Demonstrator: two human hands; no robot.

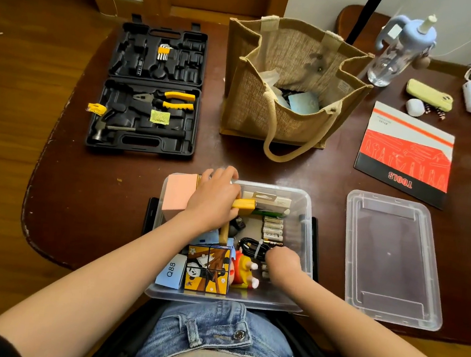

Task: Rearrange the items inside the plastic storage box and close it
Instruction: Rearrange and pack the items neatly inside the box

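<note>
The clear plastic storage box [310, 216] sits open at the table's near edge, right in front of me. My left hand [214, 199] is inside its far left part, gripping a yellow box [244, 203] beside a pink pad [179, 194]. My right hand [282, 261] reaches down into the near right part, fingers curled by a black coiled cable [250, 246]; what they hold is hidden. Several batteries [272, 228], a panda picture cube [207, 269], a red and yellow toy [243, 268] and a blue Q88 card [171, 271] lie in the box. Its clear lid [392, 260] lies flat to the right.
An open black tool case [151, 86] with pliers and a hammer lies at the far left. A jute bag [292, 85] stands behind the box. A red TOOLS booklet [407, 154], a water bottle [398, 50], a yellow phone [428, 94] and white chargers occupy the right.
</note>
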